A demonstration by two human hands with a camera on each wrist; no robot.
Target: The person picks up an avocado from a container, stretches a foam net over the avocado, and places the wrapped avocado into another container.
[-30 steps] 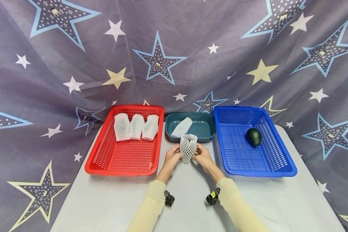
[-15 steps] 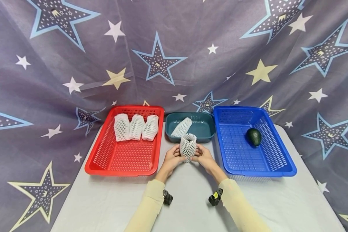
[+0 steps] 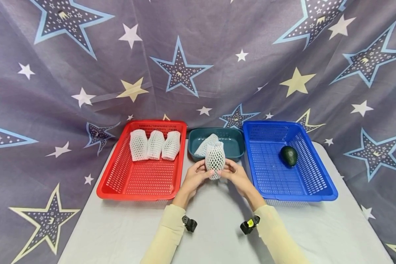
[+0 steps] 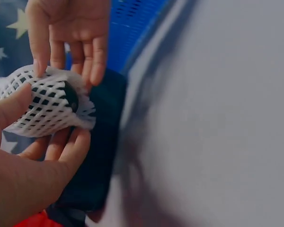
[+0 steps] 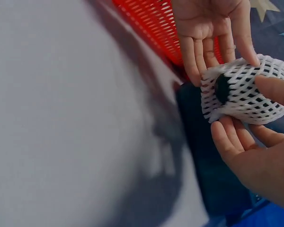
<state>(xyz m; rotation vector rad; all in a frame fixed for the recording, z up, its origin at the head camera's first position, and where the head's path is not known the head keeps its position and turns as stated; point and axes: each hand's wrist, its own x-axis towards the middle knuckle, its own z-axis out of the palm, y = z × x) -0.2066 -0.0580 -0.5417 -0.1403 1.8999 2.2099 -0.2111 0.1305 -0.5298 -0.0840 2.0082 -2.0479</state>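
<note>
"Between the left hand (image 3: 193,179) and the right hand (image 3: 235,176), what's on my feed?"

"One net (image 3: 215,157), with an avocado (image 4: 72,97) inside, its dark end showing at an open mouth. Both hands grip the net from the sides, thumbs in front, fingers behind."

"Which step is that?"

"I'd judge it as fitting the net over the avocado, nearly there. Easing it off would look much the same from my end. Either way, I think the next move calls for one hand to steady the avocado while the other shifts the net."

"And further out?"

"Just beyond the hands, one tray (image 3: 231,141) with a second net (image 3: 202,146) lying in it. Left of the left hand, a red basket (image 3: 151,183) with three nets (image 3: 156,144) side by side; I can't tell what they contain. Right of the right hand, a blue basket (image 3: 267,176) with one bare avocado (image 3: 288,156)."

"My tally, then?"

"Five nets, two avocados that I can see, two baskets, one tray."
</note>
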